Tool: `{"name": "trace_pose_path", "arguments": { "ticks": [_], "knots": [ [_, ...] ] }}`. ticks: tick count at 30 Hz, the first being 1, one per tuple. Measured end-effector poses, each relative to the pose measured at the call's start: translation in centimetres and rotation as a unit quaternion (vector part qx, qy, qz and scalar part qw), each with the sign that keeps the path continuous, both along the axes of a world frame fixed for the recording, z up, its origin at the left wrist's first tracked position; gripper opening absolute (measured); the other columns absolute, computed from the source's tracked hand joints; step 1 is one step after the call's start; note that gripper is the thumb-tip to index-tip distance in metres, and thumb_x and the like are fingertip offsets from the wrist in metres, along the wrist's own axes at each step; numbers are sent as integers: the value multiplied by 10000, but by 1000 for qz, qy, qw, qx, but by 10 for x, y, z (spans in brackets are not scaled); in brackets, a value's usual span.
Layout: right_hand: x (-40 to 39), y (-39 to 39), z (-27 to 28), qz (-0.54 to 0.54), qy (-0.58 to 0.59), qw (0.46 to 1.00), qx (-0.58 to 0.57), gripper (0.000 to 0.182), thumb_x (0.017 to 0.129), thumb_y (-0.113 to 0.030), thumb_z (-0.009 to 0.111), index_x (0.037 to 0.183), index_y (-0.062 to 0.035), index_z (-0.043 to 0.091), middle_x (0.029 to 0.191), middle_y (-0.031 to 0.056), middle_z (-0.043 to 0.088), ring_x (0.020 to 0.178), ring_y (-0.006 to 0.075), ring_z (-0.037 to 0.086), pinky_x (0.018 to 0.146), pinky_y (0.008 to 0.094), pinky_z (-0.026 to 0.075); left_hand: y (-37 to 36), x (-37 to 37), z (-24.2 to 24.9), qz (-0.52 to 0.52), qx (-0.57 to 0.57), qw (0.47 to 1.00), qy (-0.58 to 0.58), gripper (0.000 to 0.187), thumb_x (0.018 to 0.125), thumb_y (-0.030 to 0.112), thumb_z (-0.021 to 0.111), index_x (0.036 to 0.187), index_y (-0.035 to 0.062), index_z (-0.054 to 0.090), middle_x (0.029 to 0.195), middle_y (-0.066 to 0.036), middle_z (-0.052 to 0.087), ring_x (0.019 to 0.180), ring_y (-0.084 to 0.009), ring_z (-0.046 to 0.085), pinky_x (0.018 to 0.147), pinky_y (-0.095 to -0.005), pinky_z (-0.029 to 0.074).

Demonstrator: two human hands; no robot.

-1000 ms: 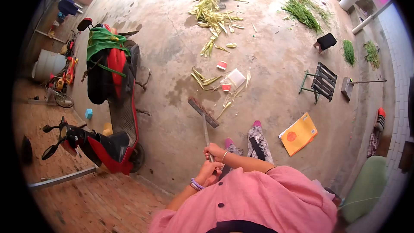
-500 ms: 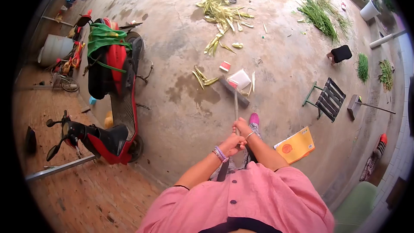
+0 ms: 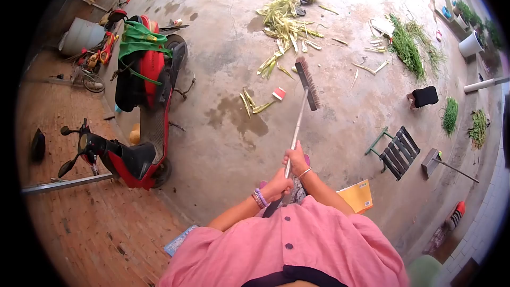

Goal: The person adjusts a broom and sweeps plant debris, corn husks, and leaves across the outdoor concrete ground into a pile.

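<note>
Two hands work one push broom [image 3: 300, 107] out on the concrete yard floor [image 3: 340, 127], and most of the sweeping looks undone. Left of the broom stands a red scooter [image 3: 143, 111]; beyond its head lies the big heap of corn husks [image 3: 287, 16], and loose husk strips [image 3: 366, 66] are scattered to its right. A few husks [image 3: 252, 103] and a small red-and-white carton [image 3: 278, 94] sit just left of the broom head, on a damp patch. A folding stool [image 3: 396, 149] stands well right of the handle. The brush head rests near the heap's edge. The right hand [image 3: 295, 158] is clenched round the handle higher up; the left hand [image 3: 277, 186] grips it just below, nearer the pink shirt [image 3: 287, 244].
</note>
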State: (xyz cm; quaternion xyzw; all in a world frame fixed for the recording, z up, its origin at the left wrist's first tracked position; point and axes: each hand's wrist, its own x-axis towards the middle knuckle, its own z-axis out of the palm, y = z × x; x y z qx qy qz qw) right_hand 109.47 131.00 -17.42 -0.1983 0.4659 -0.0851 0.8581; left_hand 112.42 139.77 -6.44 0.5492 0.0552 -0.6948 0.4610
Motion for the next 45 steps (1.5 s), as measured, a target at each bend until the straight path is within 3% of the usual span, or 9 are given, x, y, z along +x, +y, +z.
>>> {"name": "trace_pose_path", "arguments": {
  "ticks": [7, 13, 16, 23, 30, 33, 37, 43, 45],
  "knots": [
    [75, 106, -17, 180, -22, 962, 203, 451, 673, 67, 469, 1025, -101, 242, 572, 59, 408, 401, 143, 407, 338, 307, 371, 64, 37, 22, 216, 90, 972, -3, 213, 674, -85, 453, 793, 80, 388, 625, 9, 392, 455, -53, 367, 357, -185, 293],
    [151, 134, -50, 322, -38, 932, 162, 201, 663, 46, 524, 814, -27, 413, 542, 93, 461, 444, 170, 466, 401, 309, 408, 87, 103, -13, 338, 128, 932, 21, 164, 689, -73, 467, 701, 78, 405, 616, -6, 430, 466, -61, 386, 383, -175, 311],
    [185, 110, -75, 413, -126, 898, -84, 74, 657, -35, 549, 626, 7, 497, 539, 102, 516, 477, 169, 519, 444, 299, 435, 72, 152, -36, 354, 132, 924, 61, 136, 694, -71, 477, 707, 57, 433, 613, -28, 453, 463, -66, 408, 363, -179, 298],
    [243, -33, -107, 70, 15, 993, 89, 261, 637, 78, 489, 777, -65, 320, 551, 78, 400, 417, 170, 414, 365, 314, 388, -41, 249, -77, 123, 20, 986, 111, 194, 680, -65, 496, 790, 72, 414, 608, -20, 460, 455, -64, 423, 347, -189, 301],
    [277, -118, -30, -99, 108, 984, -102, 439, 687, 77, 421, 1050, -120, 271, 640, 56, 394, 443, 128, 389, 344, 277, 351, -92, 297, -67, -8, -68, 994, 88, 282, 653, -61, 487, 870, 84, 381, 625, 7, 391, 435, -54, 367, 335, -189, 274],
    [285, -106, -14, -91, 55, 993, -60, 656, 681, 84, 407, 1211, -190, 136, 654, 70, 387, 431, 135, 397, 331, 274, 363, -84, 311, -30, -53, -79, 995, 40, 358, 646, -71, 474, 951, 72, 353, 666, -5, 384, 446, -60, 366, 330, -196, 259],
    [311, -59, -11, -14, 22, 999, 36, 555, 677, 93, 414, 1112, -192, 219, 646, 60, 382, 420, 132, 398, 325, 275, 360, -50, 313, -10, -38, 16, 998, -51, 460, 639, -95, 460, 1026, 89, 293, 693, -24, 381, 450, -80, 371, 330, -203, 262],
    [370, -25, -34, 161, 7, 973, 168, 327, 666, 77, 472, 894, -104, 323, 551, 45, 401, 412, 136, 413, 352, 287, 365, -53, 339, -24, 131, 98, 986, -26, 411, 648, -115, 438, 976, 99, 314, 697, -24, 397, 462, -80, 387, 343, -205, 274],
    [392, -24, -69, 224, 5, 960, 170, 454, 652, 96, 495, 1043, -38, 306, 523, 54, 411, 419, 133, 423, 356, 272, 353, -71, 355, -36, 233, 125, 964, 21, 339, 658, -117, 439, 899, 102, 345, 679, -24, 420, 459, -82, 393, 355, -197, 283]
  ]
}}
